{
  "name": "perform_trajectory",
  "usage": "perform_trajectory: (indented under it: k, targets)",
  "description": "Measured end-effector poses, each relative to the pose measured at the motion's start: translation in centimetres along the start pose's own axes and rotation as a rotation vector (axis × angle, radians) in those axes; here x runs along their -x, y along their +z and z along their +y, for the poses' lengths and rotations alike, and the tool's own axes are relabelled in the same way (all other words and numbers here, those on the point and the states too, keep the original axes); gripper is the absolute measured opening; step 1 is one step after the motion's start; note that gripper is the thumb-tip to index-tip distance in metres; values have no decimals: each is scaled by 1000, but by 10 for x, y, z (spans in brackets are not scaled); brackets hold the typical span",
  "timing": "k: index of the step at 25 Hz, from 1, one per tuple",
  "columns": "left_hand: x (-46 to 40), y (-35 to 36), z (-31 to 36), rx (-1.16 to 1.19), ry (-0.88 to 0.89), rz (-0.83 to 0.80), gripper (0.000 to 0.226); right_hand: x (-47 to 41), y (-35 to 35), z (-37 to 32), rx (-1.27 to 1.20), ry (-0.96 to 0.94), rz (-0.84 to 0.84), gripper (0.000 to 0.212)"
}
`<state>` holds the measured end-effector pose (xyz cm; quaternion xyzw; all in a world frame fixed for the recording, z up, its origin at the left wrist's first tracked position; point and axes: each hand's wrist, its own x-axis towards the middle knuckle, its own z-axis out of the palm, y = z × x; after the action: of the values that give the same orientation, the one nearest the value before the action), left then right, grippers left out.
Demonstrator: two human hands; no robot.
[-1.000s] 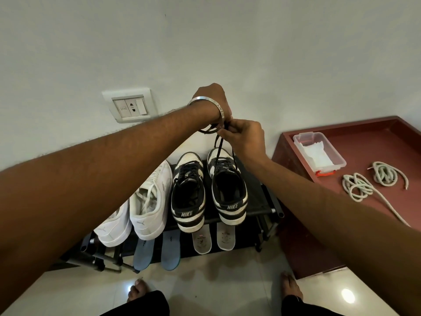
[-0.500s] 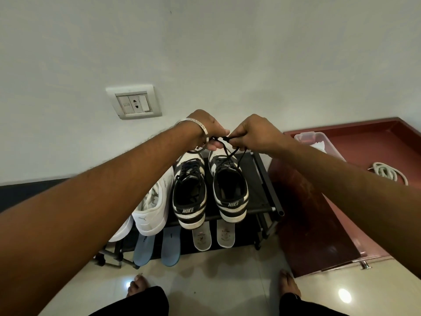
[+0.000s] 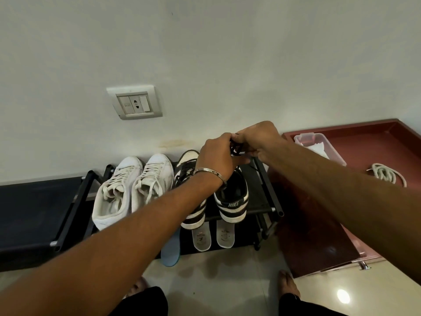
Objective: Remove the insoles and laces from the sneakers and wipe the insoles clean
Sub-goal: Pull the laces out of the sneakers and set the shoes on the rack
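Both hands meet above the toe of the right black-and-white sneaker (image 3: 232, 197) on the black shoe rack (image 3: 264, 197). My left hand (image 3: 218, 156) and my right hand (image 3: 257, 140) together grip a bunched black lace (image 3: 235, 148). The other black-and-white sneaker (image 3: 186, 169) still shows its black lace; my left forearm covers its heel. Two white sneakers (image 3: 134, 188) with laces stand to the left. Two white insoles (image 3: 213, 236) and a blue insole (image 3: 170, 249) lie on the lower shelf.
A maroon cabinet (image 3: 376, 142) on the right carries a clear plastic box (image 3: 319, 147) with white cloth and a coiled white lace (image 3: 387, 174). A wall socket (image 3: 135, 103) sits above the rack. My bare feet stand on the tiled floor (image 3: 227, 274).
The hands have dropped and shifted right, closing together; the lace that stretched from the shoe is now bunched between them. The view has tilted, revealing both white sneakers.
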<state>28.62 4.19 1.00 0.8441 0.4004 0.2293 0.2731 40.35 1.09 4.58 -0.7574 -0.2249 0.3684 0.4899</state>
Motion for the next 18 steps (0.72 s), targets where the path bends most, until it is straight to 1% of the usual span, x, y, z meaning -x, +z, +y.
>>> perform_trajectory:
  k: [2, 4, 5, 7, 10, 12, 15, 16, 18]
  targets:
    - [0, 10, 0, -14, -31, 81, 40, 0, 4, 5, -24, 8, 36, 16]
    - [-5, 13, -1, -97, -51, 139, 26, 2, 4, 10, -47, 10, 28, 17]
    - [-8, 12, -2, -126, -57, 143, 20, 5, 2, 11, -40, -13, 10, 15]
    - [-11, 7, -1, -114, -68, 118, 14, 9, -4, 14, 109, -158, -17, 13]
    - [-15, -5, 1, 25, -141, 80, 12, 13, -13, 19, 391, -432, -23, 14]
    - [-14, -8, -3, 116, -237, 15, 13, 14, -17, 24, 452, -524, -19, 13]
    - [-6, -5, -13, 298, -409, -68, 15, 17, -16, 37, 405, -569, -133, 19]
    - [-2, -2, -17, 322, -441, -83, 15, 18, -14, 43, 393, -555, -172, 20]
    - [9, 5, -24, 293, -457, -108, 14, 21, -10, 55, 389, -497, -214, 21]
